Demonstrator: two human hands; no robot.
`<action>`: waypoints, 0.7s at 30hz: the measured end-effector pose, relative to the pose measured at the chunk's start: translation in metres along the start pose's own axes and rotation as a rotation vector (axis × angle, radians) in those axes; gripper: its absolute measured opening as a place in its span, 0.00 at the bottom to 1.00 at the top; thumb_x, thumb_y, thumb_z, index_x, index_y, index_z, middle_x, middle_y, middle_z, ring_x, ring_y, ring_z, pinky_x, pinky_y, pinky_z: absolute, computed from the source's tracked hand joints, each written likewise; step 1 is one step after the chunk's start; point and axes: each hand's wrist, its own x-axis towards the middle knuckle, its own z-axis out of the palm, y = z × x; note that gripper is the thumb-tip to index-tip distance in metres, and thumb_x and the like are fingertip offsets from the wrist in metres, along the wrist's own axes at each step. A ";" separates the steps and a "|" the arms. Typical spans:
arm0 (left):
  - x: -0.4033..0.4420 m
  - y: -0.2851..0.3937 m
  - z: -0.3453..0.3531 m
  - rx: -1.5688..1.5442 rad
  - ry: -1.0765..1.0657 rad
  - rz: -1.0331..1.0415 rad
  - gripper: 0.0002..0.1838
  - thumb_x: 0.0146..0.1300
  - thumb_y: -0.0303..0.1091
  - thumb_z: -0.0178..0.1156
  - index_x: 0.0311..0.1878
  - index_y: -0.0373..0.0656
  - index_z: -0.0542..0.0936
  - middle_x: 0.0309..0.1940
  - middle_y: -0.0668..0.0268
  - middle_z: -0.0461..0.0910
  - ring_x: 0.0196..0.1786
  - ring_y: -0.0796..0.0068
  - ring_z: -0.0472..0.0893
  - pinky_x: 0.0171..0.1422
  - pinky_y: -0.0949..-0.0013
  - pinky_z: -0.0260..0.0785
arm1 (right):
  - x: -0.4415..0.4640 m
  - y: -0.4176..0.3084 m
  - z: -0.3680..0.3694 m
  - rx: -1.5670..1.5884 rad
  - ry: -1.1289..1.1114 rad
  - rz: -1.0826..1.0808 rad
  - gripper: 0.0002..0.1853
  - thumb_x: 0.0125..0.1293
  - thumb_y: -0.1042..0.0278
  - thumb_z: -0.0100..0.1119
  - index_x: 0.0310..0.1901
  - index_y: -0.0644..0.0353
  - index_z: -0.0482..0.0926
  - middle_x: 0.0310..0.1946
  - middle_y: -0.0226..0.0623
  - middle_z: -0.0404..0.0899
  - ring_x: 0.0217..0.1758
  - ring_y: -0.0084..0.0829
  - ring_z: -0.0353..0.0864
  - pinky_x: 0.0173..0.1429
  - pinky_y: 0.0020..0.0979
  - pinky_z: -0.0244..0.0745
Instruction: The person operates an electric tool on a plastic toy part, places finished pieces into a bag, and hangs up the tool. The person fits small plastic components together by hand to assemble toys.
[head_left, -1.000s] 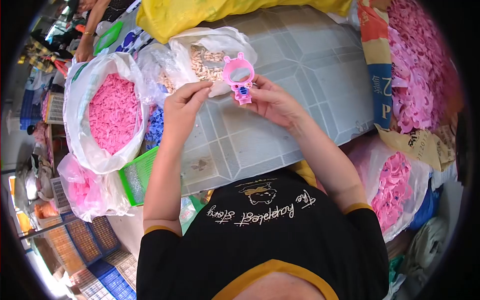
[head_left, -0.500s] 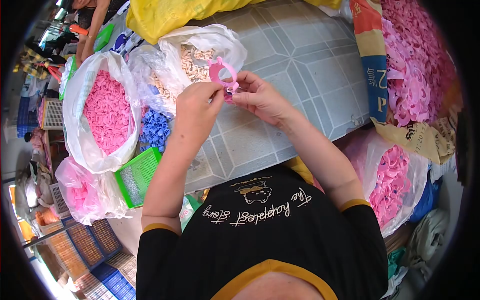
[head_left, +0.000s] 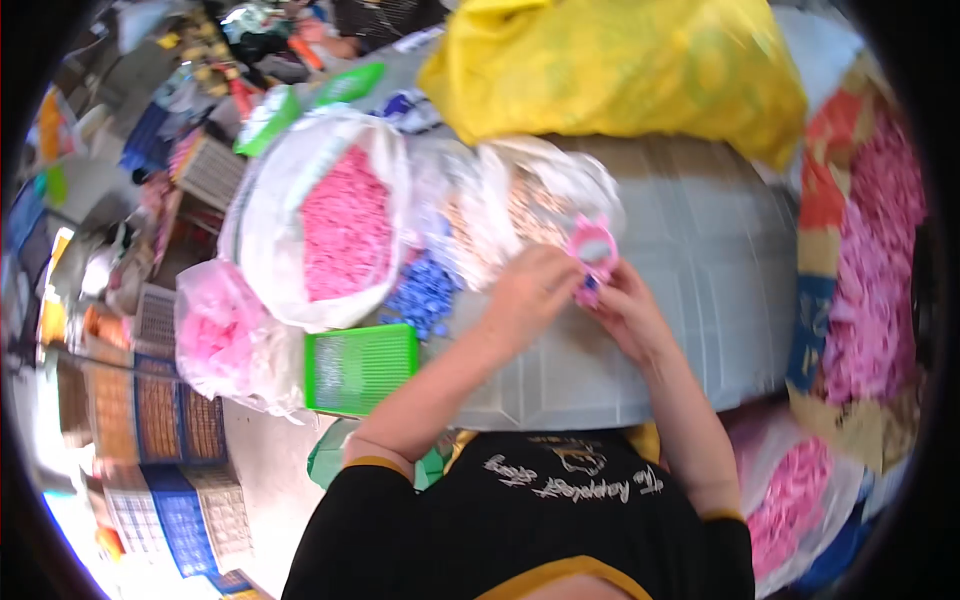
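Note:
A pink plastic ring-shaped piece (head_left: 597, 246) with small pointed ears is held up between my hands, a small dark spot on its lower part. My right hand (head_left: 632, 308) is closed on that lower part with thumb and fingers. My left hand (head_left: 530, 295) pinches at the ring's left side, its fingertips partly hidden and blurred. Just behind the ring is a white plastic bag (head_left: 600, 190) of small beige pieces (head_left: 535, 208). Small blue pieces (head_left: 424, 292) lie in a heap left of my left hand.
A large white bag (head_left: 265, 250) of pink pieces and a green basket (head_left: 362, 370) stand on the left. A yellow bag (head_left: 620, 70) lies across the back of the grey table (head_left: 700, 290). At right are a paper sack (head_left: 812, 310) and a clear bag (head_left: 790, 500), both holding pink pieces.
The view has swung, so the table and bags sit further right and lower, with more of the yellow bag showing. Both hands still hold the pink ring-shaped piece.

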 end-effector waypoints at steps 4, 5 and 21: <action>-0.005 0.008 0.015 0.027 0.109 -0.023 0.05 0.58 0.27 0.68 0.37 0.40 0.85 0.36 0.59 0.83 0.41 0.59 0.82 0.47 0.61 0.75 | 0.002 0.009 -0.014 -0.070 0.034 -0.059 0.20 0.64 0.76 0.64 0.57 0.59 0.73 0.53 0.36 0.79 0.56 0.29 0.81 0.64 0.34 0.77; -0.004 0.009 0.016 0.031 0.127 0.011 0.05 0.57 0.27 0.68 0.36 0.40 0.85 0.35 0.59 0.83 0.41 0.59 0.82 0.47 0.61 0.75 | 0.003 0.010 -0.015 -0.085 0.048 -0.078 0.19 0.64 0.77 0.64 0.56 0.58 0.73 0.53 0.36 0.79 0.55 0.29 0.81 0.64 0.34 0.77; 0.012 0.027 0.005 0.124 0.054 0.144 0.14 0.56 0.25 0.70 0.48 0.42 0.86 0.42 0.63 0.80 0.48 0.62 0.77 0.52 0.64 0.70 | 0.003 0.004 -0.018 0.061 -0.090 -0.022 0.16 0.69 0.72 0.63 0.57 0.57 0.74 0.51 0.31 0.79 0.51 0.24 0.82 0.59 0.28 0.80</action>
